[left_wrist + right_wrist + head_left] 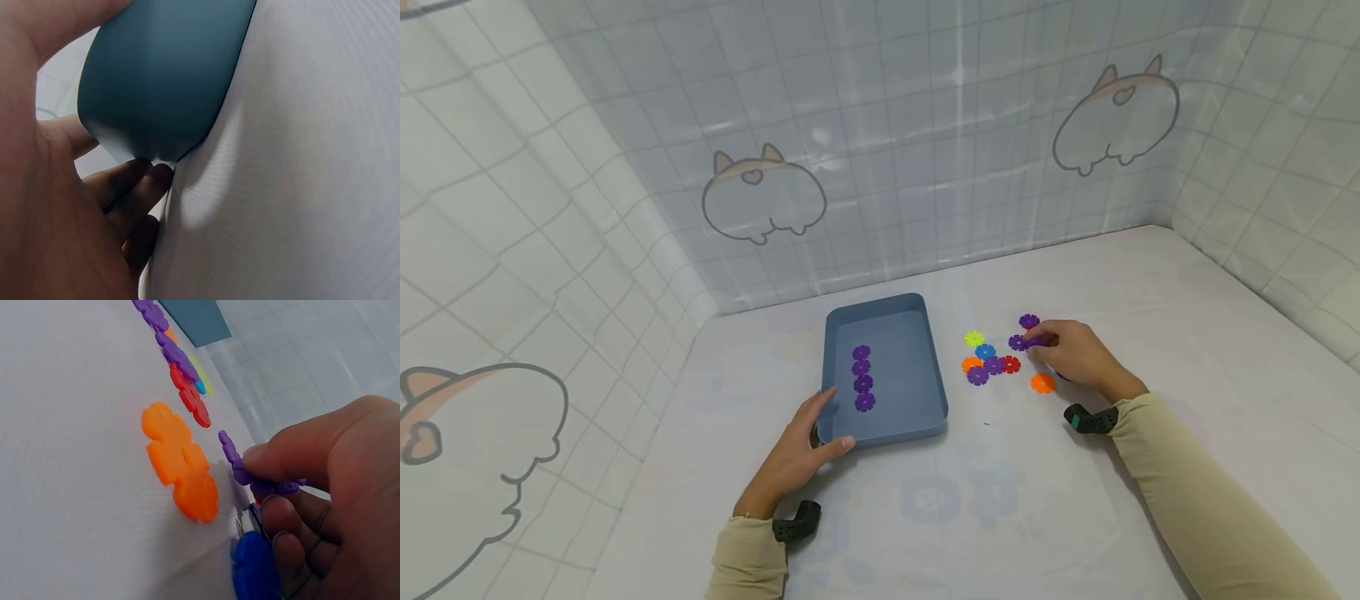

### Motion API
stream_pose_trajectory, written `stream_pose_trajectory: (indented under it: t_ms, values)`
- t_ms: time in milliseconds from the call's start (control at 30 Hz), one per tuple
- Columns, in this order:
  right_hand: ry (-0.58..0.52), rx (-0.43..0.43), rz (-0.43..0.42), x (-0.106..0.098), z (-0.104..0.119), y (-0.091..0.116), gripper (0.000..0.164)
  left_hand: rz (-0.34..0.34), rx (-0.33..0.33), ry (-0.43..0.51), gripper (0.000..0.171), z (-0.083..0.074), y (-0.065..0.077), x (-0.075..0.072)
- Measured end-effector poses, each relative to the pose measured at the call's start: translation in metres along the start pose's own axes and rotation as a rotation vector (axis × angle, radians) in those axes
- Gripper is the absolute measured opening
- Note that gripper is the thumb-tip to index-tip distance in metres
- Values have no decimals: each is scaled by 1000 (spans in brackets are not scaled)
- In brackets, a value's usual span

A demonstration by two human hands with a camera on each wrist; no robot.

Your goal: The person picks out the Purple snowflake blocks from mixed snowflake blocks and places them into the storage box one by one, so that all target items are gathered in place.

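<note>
My left hand [797, 450] grips the near left corner of a blue-grey tray [887, 437], thumb at the near rim and fingers round the side. In the left wrist view, fingertips [164, 172] lie low against the tray's corner. Inside the tray, several purple flower-shaped plastic discs [863, 383] form a column. To the right of the tray, my right hand [1075, 354] pinches a purple disc [275, 487] between thumb and fingers, just above the table. Another purple disc [1017, 342] is right at the fingertips. Below the hand a dark blue disc [253, 569] is partly hidden.
Between tray and right hand lie loose discs: yellow [973, 338], light blue [985, 352], red [1011, 364], orange and purple. Another orange disc [1042, 383] lies nearer me; a purple one [1029, 321] lies farther back. Tile-patterned sheets [887, 167] stand behind and beside the white table.
</note>
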State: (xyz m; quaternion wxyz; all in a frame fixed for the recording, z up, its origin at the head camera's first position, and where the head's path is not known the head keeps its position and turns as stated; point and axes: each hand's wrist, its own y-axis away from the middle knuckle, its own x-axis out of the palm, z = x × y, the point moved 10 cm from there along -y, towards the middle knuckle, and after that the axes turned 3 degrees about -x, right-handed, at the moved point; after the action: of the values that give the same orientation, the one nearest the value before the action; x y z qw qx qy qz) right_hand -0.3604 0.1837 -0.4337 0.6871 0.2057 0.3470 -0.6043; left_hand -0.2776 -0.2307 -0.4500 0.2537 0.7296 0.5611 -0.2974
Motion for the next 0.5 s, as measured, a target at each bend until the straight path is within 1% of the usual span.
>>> stream_pose_trajectory:
  t_ms: [333, 500]
  values:
    - [-53, 23, -59, -7, 1, 3, 28, -1, 4, -1, 87, 0, 0, 0]
    - [-66, 14, -79, -9, 2, 3, 28, -2, 7, -3, 87, 1, 0, 0]
